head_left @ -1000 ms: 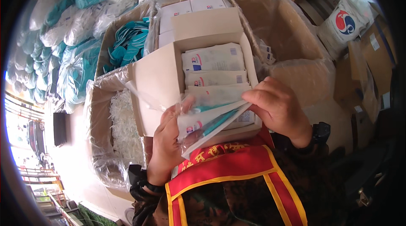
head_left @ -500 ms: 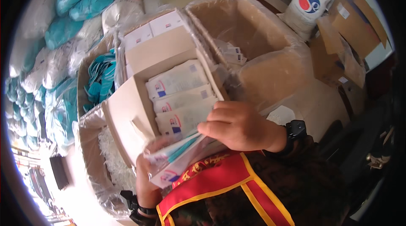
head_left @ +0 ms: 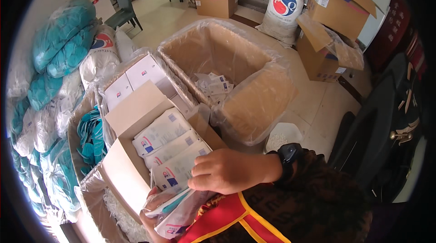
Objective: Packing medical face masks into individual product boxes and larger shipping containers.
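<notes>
Low in front of me, an open white plastic packet (head_left: 178, 219) is held between my two hands, with a flat teal piece (head_left: 175, 203) partly inside it. My left hand (head_left: 151, 202) grips the packet's left side, its fingers partly hidden by the plastic. Closed in a pinch, my right hand (head_left: 231, 170) is at the packet's upper right edge; the fingertips are partly hidden. Just beyond, an open carton (head_left: 125, 170) holds rows of similar printed white packets (head_left: 163, 129).
Teal straps (head_left: 92, 136) fill a lined bin at left; white shreds (head_left: 122, 215) lie in another. A large plastic-lined box (head_left: 263, 93) stands beyond the carton. Bagged teal goods (head_left: 66, 38) pile up at far left. A white tub (head_left: 290, 134) of pellets and a black chair (head_left: 377, 125) are at right.
The view has tilted up and turned right, so the boxes appear further left and more of the room shows. Both hands keep hold of the packet.
</notes>
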